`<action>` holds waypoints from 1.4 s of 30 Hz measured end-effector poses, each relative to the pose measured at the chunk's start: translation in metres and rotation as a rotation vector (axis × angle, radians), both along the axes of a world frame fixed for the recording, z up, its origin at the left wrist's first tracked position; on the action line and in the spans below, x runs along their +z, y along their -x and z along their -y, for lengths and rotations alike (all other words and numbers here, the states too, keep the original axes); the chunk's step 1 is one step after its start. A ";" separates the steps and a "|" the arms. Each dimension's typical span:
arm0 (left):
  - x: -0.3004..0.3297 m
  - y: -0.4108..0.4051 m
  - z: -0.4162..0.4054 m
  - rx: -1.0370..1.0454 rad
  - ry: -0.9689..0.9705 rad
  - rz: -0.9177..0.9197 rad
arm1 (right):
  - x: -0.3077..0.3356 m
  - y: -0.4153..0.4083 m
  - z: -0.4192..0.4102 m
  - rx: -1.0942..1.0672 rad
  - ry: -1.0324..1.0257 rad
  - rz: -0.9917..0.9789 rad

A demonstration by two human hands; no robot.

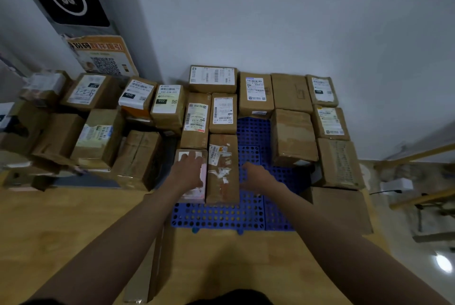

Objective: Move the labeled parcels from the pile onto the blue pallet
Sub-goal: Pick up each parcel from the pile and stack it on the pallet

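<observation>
The blue pallet [251, 216] lies on the wooden floor against the wall and carries several labeled cardboard parcels. A tall brown parcel with torn labels [222, 169] stands near its front, next to a smaller pink-sided parcel [194, 189] on its left. My left hand [188, 171] rests flat on top of the pink-sided parcel, fingers straight. My right hand [256, 176] is at the right side of the tall brown parcel, fingers loosely curled; whether it touches the parcel I cannot tell. The pile of parcels [98, 132] sits to the left of the pallet.
More parcels line the wall on the pallet, such as one at the back [213, 78] and a stack on the right [337, 164]. A flat carton [344, 208] lies at the pallet's right front. A poster with a QR code [103, 58] leans at the left corner.
</observation>
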State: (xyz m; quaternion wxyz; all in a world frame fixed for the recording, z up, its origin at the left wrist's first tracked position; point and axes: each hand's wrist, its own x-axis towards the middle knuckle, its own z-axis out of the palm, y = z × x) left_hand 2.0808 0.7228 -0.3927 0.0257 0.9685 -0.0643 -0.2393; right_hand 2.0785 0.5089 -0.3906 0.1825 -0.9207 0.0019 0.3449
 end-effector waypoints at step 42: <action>0.125 0.193 -0.237 0.491 -0.004 -0.111 | 0.128 0.090 -0.273 0.695 -0.073 0.220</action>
